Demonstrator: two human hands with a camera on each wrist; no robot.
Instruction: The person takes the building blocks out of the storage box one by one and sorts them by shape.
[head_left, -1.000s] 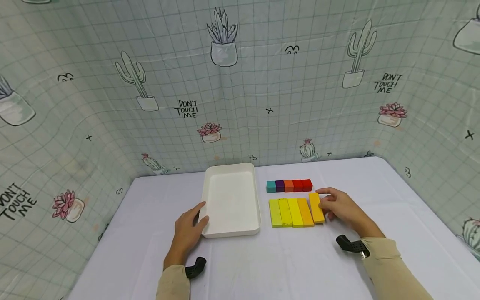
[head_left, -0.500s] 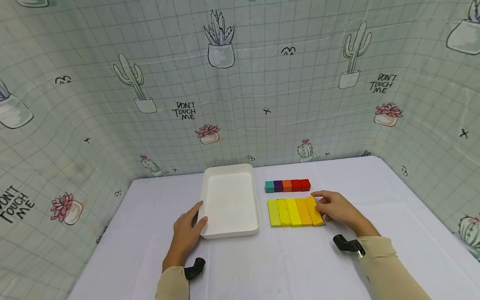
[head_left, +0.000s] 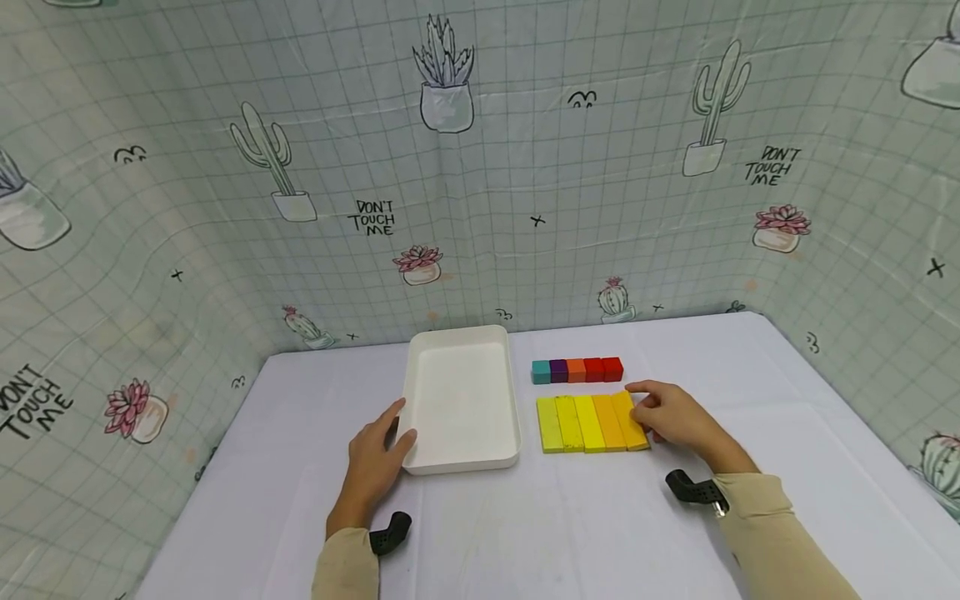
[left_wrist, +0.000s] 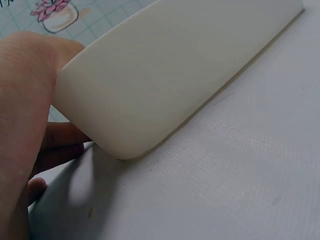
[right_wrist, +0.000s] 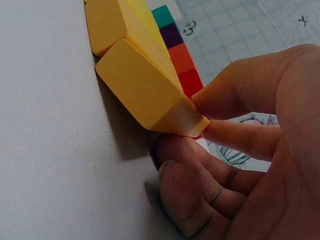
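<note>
In the head view my right hand (head_left: 678,417) holds an amber-yellow oblong block (head_left: 630,421) at the right end of a side-by-side row of flat yellow blocks (head_left: 588,423). In the right wrist view the held block (right_wrist: 142,85) tilts, a shadow under its raised side, with fingertips (right_wrist: 197,107) at its far end and the thumb close beneath. My left hand (head_left: 373,454) grips the left wall of a shallow white tray (head_left: 463,465). Its thumb lies over the rim near the front corner, while the other fingers stay along the outside, low in the left wrist view.
Behind the yellow blocks stands a row of small cubes, teal (head_left: 541,372), purple, orange and red. White cloth covers the table (head_left: 480,533). A cactus-print curtain (head_left: 487,183) rises behind and at both sides.
The amber block in my right hand has moved left and down against the row's right end; over the last half second it barely shifts. My left hand stays at the tray.
</note>
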